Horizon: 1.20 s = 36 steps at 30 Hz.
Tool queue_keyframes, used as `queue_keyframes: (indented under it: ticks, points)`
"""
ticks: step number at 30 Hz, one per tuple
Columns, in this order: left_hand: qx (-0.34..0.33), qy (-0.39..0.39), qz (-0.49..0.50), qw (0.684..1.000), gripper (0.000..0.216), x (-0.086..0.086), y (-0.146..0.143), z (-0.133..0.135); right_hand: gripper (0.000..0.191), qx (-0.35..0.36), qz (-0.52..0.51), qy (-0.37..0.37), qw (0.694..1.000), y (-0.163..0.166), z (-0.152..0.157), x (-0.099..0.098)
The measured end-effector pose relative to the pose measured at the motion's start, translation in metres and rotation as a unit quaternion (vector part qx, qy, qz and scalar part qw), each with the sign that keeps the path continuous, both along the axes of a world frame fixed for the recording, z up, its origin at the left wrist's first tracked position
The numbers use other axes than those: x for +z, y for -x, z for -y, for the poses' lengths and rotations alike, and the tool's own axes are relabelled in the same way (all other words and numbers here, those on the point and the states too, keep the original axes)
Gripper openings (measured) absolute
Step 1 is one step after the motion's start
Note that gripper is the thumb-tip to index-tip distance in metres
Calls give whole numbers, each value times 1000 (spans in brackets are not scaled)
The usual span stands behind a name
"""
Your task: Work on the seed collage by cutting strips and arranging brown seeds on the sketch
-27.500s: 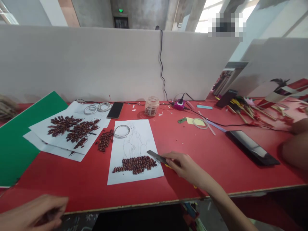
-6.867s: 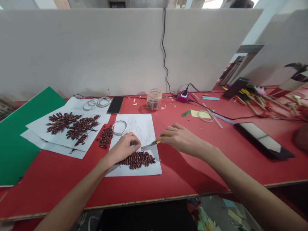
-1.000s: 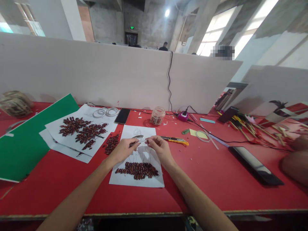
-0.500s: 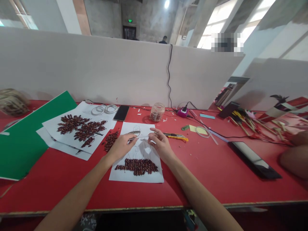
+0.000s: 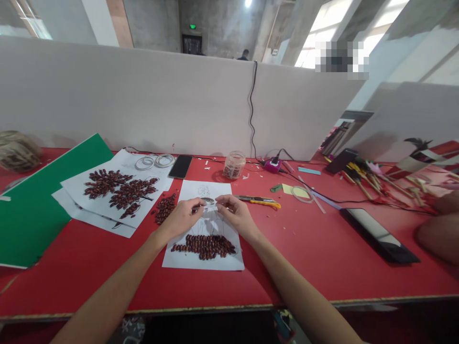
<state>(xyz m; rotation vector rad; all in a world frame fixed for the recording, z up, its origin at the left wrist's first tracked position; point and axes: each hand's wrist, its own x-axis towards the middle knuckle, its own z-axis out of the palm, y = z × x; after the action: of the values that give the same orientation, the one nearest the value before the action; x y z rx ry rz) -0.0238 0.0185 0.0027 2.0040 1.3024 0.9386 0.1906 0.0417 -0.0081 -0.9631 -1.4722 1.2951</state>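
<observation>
My left hand (image 5: 185, 213) is closed on a thin roll of tape (image 5: 207, 199), seen nearly edge-on. A short pale strip seems to run from it toward my right hand (image 5: 234, 214), whose fingertips are pinched together close by. Both hands hover over a white sheet (image 5: 201, 266) with pencil lines. Rows of dark red-brown beans (image 5: 210, 247) cover the lower part of its drawing. Beside the sheet's left edge lies a loose heap of beans (image 5: 165, 209). An open glass jar (image 5: 234, 165) partly filled with beans stands behind the sheet.
Bean-covered drawings (image 5: 118, 188) and a green board (image 5: 53, 200) lie left. Tape rolls (image 5: 145, 163) and a phone (image 5: 180, 166) are behind. A yellow utility knife (image 5: 260, 201), purple power adapter (image 5: 273, 165), cable and black device (image 5: 380, 236) lie right; another person's arm (image 5: 439, 236) rests at the edge.
My right hand has moved slightly left, bringing its fingertips closer to the tape roll and my left hand. Its spread fingers have drawn together. The beans and papers look the same.
</observation>
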Motion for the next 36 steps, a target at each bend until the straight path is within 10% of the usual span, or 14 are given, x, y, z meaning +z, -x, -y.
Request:
queue_keyframes:
  ticks: [27,36]
  points:
    - [-10,7,84,996,18,9,-15,4,15,-78,196,-284,935,17,29,10]
    - [98,-117,-82,985,17,4,4,-4,30,-10,44,-108,993,8,26,18]
